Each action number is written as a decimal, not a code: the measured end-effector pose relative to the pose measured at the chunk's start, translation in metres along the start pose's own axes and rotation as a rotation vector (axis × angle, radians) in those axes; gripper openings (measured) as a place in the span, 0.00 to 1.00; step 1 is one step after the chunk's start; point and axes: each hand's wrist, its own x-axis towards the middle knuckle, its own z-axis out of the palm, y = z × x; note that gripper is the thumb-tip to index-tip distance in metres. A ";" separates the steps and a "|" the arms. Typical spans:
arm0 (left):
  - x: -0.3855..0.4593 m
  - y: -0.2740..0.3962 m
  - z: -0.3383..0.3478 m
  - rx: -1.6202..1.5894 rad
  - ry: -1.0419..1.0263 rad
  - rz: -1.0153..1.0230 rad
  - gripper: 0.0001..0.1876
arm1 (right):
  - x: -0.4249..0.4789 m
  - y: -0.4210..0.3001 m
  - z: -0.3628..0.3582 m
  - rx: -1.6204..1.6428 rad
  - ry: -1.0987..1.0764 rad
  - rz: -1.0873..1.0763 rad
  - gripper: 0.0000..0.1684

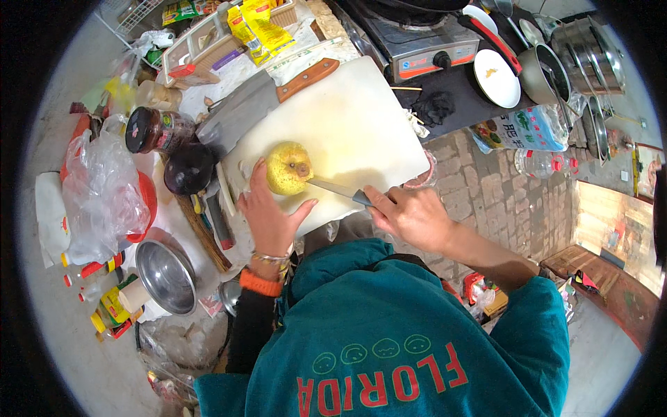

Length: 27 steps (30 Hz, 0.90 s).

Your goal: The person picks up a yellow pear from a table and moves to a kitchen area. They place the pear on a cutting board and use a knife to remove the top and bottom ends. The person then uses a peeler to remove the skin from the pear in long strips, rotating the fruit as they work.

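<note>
A yellow, brown-speckled pear (288, 168) lies on a white cutting board (359, 114), a brown blemish or core end facing up. My left hand (271, 206) is spread beside it, fingertips along its left side and thumb held away; whether they press on it I cannot tell. In my right hand (414, 213) is a small knife (338, 188) with a grey handle, its blade pointing left and its tip at the pear's lower right edge. A cleaver (245, 107) with a wooden handle rests along the board's upper left edge.
Left of the board stand a dark round vegetable (188, 168), a lidded jar (159, 129) and a steel bowl (165, 277). An electric cooker (424, 44) with a red-handled pan (492, 44) is at the back, near a white plate (497, 78) and a pot (542, 70).
</note>
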 end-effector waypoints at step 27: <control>0.054 -0.013 -0.024 -0.394 -0.628 0.057 0.44 | 0.026 0.011 -0.070 -0.233 -0.236 -0.187 0.14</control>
